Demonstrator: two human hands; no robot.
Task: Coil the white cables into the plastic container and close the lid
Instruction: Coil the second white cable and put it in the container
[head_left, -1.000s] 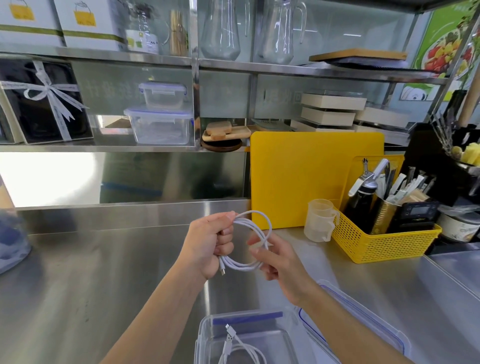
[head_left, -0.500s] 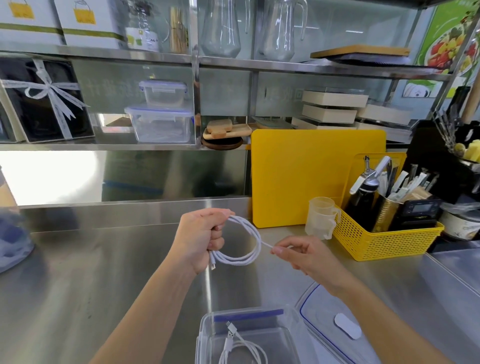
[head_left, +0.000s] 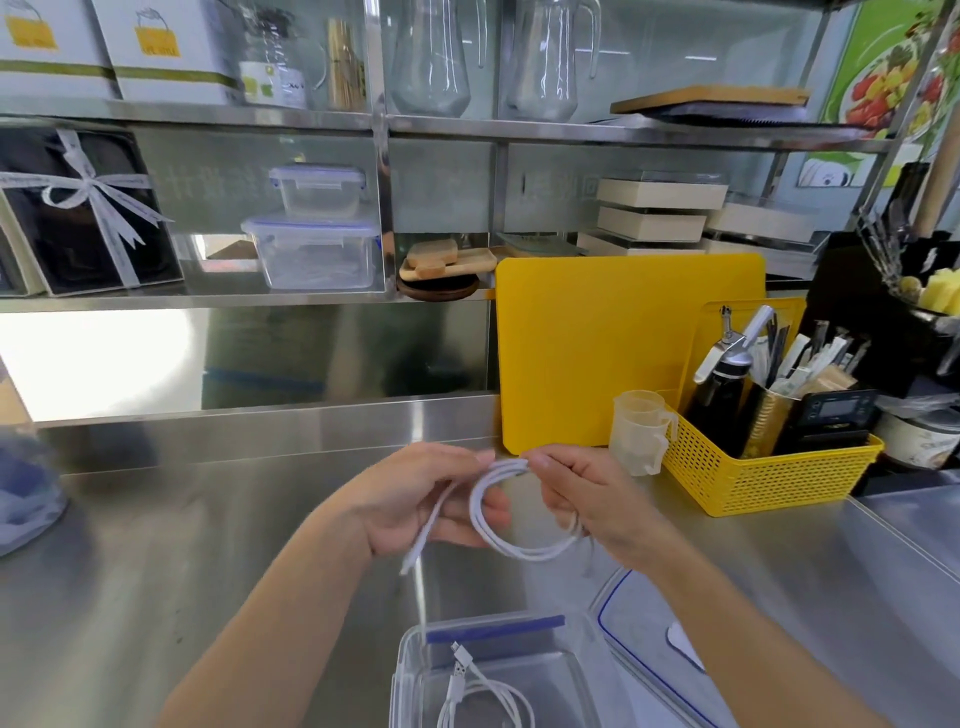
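Observation:
I hold a coiled white cable (head_left: 519, 545) above the steel counter. My left hand (head_left: 415, 499) pinches the top of the loop, and a loose end hangs down from it. My right hand (head_left: 587, 499) grips the coil's top and right side. Below, at the bottom edge, stands the open clear plastic container (head_left: 410, 649) with a blue clip on its far rim; another white cable (head_left: 483, 691) lies coiled inside it. The container's lid (head_left: 639, 613), clear with a blue seal line, lies flat on the counter to its right, partly under my right forearm.
A yellow cutting board (head_left: 613, 353) leans on the back wall. A yellow basket (head_left: 758, 478) of utensils and a small measuring cup (head_left: 639, 431) stand at the right. Shelves above hold boxes, containers and jugs. A blue-tinted object (head_left: 26, 493) sits at the left edge.
My right hand has come back to the coil after pulling the free end out to the right, and it has laid another turn onto the loop. Both hands have dropped slightly.

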